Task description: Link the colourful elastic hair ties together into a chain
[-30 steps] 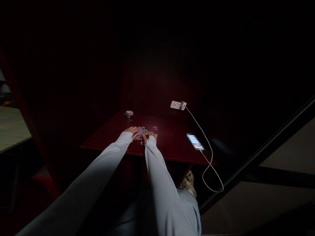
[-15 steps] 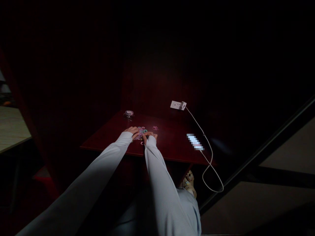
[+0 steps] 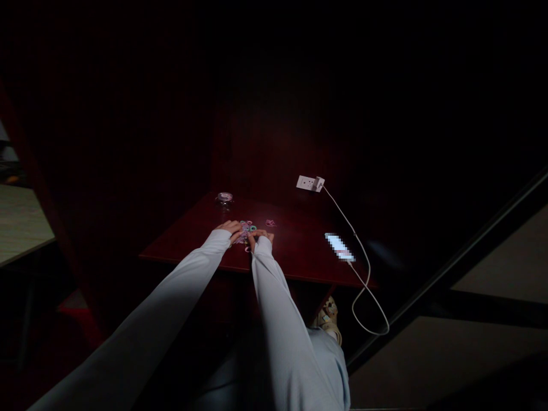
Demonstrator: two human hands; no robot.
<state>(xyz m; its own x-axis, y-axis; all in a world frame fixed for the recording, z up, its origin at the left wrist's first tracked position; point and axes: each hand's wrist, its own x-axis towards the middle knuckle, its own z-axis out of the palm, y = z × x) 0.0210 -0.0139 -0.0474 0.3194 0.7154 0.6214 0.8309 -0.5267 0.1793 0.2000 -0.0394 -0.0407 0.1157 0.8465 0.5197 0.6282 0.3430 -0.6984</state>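
Note:
A small heap of colourful ring-shaped bands [image 3: 246,229], which look like hair ties in pink, purple and teal, lies on the dark red table [image 3: 192,240]. My left hand [image 3: 232,228] rests against the heap's left side, its fingers stretched out over the edge. From the right, my right hand [image 3: 262,234] reaches in with thumb and fingers bent together at the bands. Whatever it grips is too small to make out. One pink band [image 3: 247,249] sits just in front of the heap. A separate little cluster of pink bands [image 3: 270,223] lies beyond my right hand.
A clear round jar [image 3: 225,199] with a pale lid stands at the table's back left. On the right lies a lit phone [image 3: 339,247], its white cable [image 3: 369,265] looping past the table edge up to a charger in the wall socket [image 3: 306,182].
Both hands stay at the heap, with only slight finger movement of the right hand. The jar, phone and cable have not moved.

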